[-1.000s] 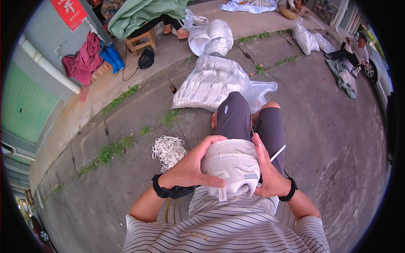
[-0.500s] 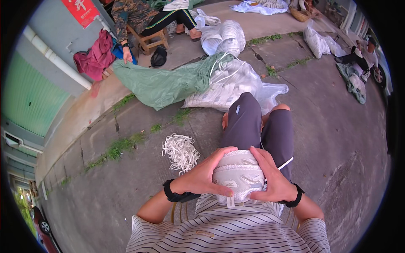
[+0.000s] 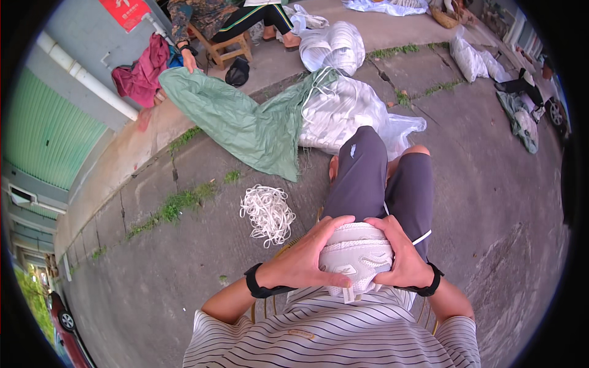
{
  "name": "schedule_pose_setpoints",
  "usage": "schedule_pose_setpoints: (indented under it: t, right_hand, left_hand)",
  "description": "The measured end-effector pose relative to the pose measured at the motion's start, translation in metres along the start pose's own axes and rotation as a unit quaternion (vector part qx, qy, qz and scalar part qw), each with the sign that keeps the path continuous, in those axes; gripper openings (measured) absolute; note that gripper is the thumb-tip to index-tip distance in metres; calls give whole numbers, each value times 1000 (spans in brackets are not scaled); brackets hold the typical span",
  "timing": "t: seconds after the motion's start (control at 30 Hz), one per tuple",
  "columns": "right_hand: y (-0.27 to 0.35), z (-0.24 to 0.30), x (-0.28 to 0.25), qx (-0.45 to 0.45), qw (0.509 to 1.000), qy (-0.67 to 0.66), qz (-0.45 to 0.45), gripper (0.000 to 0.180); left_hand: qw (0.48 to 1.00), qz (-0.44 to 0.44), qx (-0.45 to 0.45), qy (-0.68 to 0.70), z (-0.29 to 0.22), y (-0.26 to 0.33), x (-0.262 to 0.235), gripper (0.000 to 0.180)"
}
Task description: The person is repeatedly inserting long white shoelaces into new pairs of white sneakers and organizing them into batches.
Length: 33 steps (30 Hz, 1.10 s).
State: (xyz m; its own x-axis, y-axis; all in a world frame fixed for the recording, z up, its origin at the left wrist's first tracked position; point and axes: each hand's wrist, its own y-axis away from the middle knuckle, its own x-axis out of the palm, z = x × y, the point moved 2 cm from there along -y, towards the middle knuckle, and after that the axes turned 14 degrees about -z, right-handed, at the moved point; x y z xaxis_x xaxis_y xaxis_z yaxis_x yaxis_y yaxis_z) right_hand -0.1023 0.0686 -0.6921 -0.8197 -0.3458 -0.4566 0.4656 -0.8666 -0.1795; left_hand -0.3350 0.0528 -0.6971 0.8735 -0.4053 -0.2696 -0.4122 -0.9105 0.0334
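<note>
On my lap sits a stack of white mesh shoe uppers (image 3: pixel 357 250) nested one over another, with a small white tag hanging at the lower end. My left hand (image 3: pixel 316 253) clasps the stack from the left, thumb near its lower end. From the right side my right hand (image 3: pixel 402 257) presses on it, fingers at the top and thumb low. Left of my knees, a tangled heap of white shoelaces (image 3: pixel 268 214) lies on the ground. A white lace end (image 3: pixel 422 237) shows against my right leg.
Beyond my knees lies a clear bag of white uppers (image 3: pixel 340 113), partly covered by a green sack (image 3: pixel 245 126). A co-worker's hand (image 3: pixel 189 61) holds the sack's far end. Behind are a wooden stool (image 3: pixel 224 50), another white bundle (image 3: pixel 334 48) and a white bag (image 3: pixel 469 58).
The green sack's far end has shifted left and its near edge has dropped lower toward me. My hands keep hold of the uppers; the view has shifted slightly.
</note>
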Motion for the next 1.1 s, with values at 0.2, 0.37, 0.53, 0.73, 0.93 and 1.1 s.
schedule_pose_setpoints:
  t: [0.2, 0.37, 0.53, 0.73, 0.93, 1.1]
  right_hand:
    - [-10, -16, -15, 36, 996, -49, -69, 88]
    - [-8, -32, -19, 31, 996, -49, -71, 89]
    - [-8, -38, -20, 34, 997, -41, -57, 89]
    - [-3, -38, -18, 40, 997, -30, -66, 88]
    - [-1, -32, -35, 78, 988, -93, -99, 87]
    - [1, -20, -33, 106, 958, -234, -128, 95]
  left_hand:
    - [992, -85, 82, -34, 7, -4, 6, 139]
    - [993, -105, 34, -35, 23, -8, 24, 133]
    - [990, -132, 10, -58, 31, -18, 35, 111]
    - [986, -161, 41, -35, 29, -20, 34, 98]
    - [987, -131, 90, 4, 16, -18, 35, 135]
    - [982, -140, 104, 78, 11, -6, 30, 141]
